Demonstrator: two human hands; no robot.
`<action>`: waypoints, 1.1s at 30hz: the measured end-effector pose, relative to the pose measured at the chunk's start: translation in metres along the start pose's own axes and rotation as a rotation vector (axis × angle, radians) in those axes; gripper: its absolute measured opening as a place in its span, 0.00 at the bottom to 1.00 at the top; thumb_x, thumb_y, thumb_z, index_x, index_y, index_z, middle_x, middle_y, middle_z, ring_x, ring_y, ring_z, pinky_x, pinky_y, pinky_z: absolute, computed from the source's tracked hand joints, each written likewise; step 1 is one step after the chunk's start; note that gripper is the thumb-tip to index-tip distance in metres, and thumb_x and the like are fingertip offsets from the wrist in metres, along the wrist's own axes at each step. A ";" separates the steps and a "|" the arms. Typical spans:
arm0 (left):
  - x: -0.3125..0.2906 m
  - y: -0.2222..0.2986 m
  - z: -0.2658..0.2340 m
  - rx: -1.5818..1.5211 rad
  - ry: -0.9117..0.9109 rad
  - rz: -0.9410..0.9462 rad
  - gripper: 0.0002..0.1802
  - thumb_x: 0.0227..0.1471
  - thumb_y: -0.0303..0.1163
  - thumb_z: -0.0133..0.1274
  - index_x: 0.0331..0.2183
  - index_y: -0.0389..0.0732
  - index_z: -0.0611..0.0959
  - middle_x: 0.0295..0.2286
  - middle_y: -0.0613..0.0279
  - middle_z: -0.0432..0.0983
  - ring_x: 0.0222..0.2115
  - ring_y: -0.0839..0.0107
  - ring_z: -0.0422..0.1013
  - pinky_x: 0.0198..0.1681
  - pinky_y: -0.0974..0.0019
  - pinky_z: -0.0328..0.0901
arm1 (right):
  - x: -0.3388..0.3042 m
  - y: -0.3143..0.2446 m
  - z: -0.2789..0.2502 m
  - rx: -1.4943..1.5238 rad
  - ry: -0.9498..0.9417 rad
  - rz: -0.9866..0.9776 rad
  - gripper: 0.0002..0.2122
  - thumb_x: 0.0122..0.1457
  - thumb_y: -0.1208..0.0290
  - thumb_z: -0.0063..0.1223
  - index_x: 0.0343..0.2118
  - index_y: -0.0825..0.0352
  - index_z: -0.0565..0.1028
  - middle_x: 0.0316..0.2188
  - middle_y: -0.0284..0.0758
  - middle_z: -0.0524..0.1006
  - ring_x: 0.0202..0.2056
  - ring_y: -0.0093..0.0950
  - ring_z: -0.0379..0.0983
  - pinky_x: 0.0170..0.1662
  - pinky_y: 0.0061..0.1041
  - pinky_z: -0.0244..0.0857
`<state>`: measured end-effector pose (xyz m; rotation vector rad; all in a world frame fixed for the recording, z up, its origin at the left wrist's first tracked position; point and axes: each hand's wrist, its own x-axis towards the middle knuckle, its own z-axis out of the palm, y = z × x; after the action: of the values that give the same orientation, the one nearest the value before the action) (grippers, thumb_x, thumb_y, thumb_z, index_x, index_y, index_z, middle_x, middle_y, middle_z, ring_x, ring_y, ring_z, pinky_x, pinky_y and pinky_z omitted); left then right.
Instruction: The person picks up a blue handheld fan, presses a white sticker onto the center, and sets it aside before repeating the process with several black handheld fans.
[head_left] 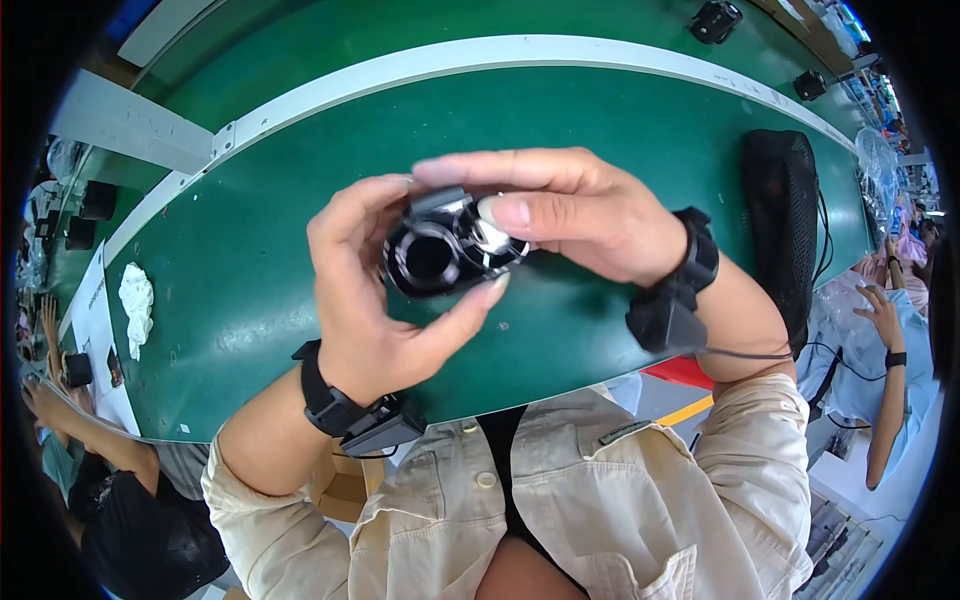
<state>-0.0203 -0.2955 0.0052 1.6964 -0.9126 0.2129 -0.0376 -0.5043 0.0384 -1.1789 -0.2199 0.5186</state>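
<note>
Between my two hands, above the green tabletop [560, 330], is a glossy black device [432, 258] with a round dark opening and a shiny ringed part beside it. Its exact kind I cannot make out. My left hand [362, 300] wraps it from the left, thumb along its lower edge and fingers behind it. From the right, my right hand [610, 215] grips its upper right part, the thumb pressed on the shiny face and the fingers reaching over the top. Those fingertips are slightly blurred. Both wrists wear black straps with small boxy modules.
A black mesh bag [775, 215] with a cord lies at the right. Crumpled white cloth [136, 305] and a printed sheet [92, 335] lie at the left. A white rail [520, 52] crosses the far side, with black devices [713, 22] beyond. Other people's hands show at both sides.
</note>
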 end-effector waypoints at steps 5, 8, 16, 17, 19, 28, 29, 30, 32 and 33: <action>0.009 0.003 -0.006 0.079 -0.110 0.119 0.42 0.30 0.30 0.71 0.49 0.37 0.69 0.45 0.52 0.62 0.44 0.60 0.68 0.44 0.62 0.67 | 0.001 0.000 -0.009 -0.108 -0.219 -0.049 0.26 0.62 0.68 0.47 0.61 0.71 0.57 0.56 0.43 0.65 0.57 0.32 0.63 0.58 0.30 0.57; 0.012 0.005 -0.004 0.175 -0.118 0.128 0.39 0.29 0.30 0.71 0.47 0.37 0.72 0.45 0.53 0.61 0.42 0.62 0.69 0.44 0.64 0.67 | 0.003 0.001 0.000 -0.091 -0.205 -0.111 0.27 0.61 0.69 0.49 0.61 0.71 0.57 0.56 0.44 0.65 0.57 0.32 0.62 0.58 0.29 0.56; 0.010 0.004 -0.006 0.230 -0.067 0.105 0.35 0.29 0.29 0.71 0.44 0.38 0.75 0.45 0.53 0.61 0.41 0.63 0.69 0.43 0.65 0.67 | 0.005 0.010 0.009 -0.078 -0.117 -0.135 0.27 0.61 0.71 0.49 0.61 0.70 0.57 0.57 0.40 0.64 0.58 0.29 0.60 0.58 0.28 0.56; 0.010 0.004 -0.005 0.234 -0.057 0.111 0.36 0.29 0.29 0.71 0.44 0.39 0.75 0.45 0.53 0.61 0.41 0.63 0.68 0.43 0.65 0.67 | 0.005 0.011 0.010 -0.074 -0.099 -0.145 0.26 0.61 0.72 0.49 0.61 0.70 0.58 0.57 0.39 0.65 0.58 0.28 0.61 0.58 0.28 0.56; 0.010 0.003 -0.005 0.243 -0.056 0.110 0.35 0.29 0.29 0.71 0.44 0.39 0.75 0.45 0.53 0.61 0.41 0.63 0.68 0.43 0.65 0.67 | 0.005 0.014 0.011 -0.064 -0.062 -0.166 0.25 0.61 0.73 0.48 0.61 0.70 0.59 0.57 0.37 0.65 0.57 0.27 0.61 0.58 0.27 0.57; 0.007 0.004 -0.006 0.284 -0.058 0.071 0.35 0.28 0.30 0.71 0.43 0.39 0.75 0.43 0.53 0.62 0.42 0.61 0.66 0.42 0.64 0.66 | 0.002 0.022 0.019 -0.157 -0.008 -0.209 0.23 0.62 0.72 0.47 0.61 0.69 0.60 0.56 0.36 0.66 0.56 0.27 0.62 0.58 0.27 0.57; 0.007 0.004 -0.006 0.310 -0.055 0.076 0.35 0.28 0.30 0.71 0.42 0.39 0.75 0.43 0.53 0.62 0.42 0.60 0.65 0.42 0.64 0.66 | 0.002 0.022 0.021 -0.115 0.010 -0.191 0.23 0.63 0.72 0.46 0.60 0.69 0.60 0.56 0.37 0.66 0.56 0.26 0.62 0.58 0.27 0.57; 0.007 0.005 -0.005 0.310 -0.056 0.076 0.35 0.28 0.30 0.71 0.42 0.39 0.75 0.43 0.53 0.62 0.42 0.60 0.65 0.42 0.64 0.66 | 0.002 0.022 0.023 -0.072 0.027 -0.173 0.23 0.63 0.72 0.46 0.60 0.69 0.60 0.56 0.37 0.66 0.56 0.26 0.63 0.58 0.27 0.57; 0.007 0.005 -0.003 0.308 -0.011 0.089 0.35 0.28 0.30 0.71 0.42 0.39 0.74 0.43 0.53 0.62 0.43 0.59 0.65 0.43 0.63 0.65 | 0.002 0.019 0.025 -0.028 0.044 -0.158 0.23 0.63 0.72 0.46 0.60 0.69 0.61 0.56 0.37 0.66 0.56 0.26 0.63 0.58 0.27 0.58; 0.007 0.005 -0.002 0.309 0.011 0.096 0.35 0.28 0.30 0.71 0.42 0.39 0.74 0.43 0.53 0.63 0.43 0.59 0.64 0.43 0.63 0.65 | 0.002 0.014 0.026 0.058 0.035 -0.115 0.22 0.63 0.71 0.46 0.60 0.69 0.61 0.56 0.37 0.67 0.56 0.26 0.63 0.58 0.27 0.58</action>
<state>-0.0180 -0.2970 0.0143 1.9327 -0.9927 0.4458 -0.0510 -0.4785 0.0348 -1.1106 -0.2401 0.4007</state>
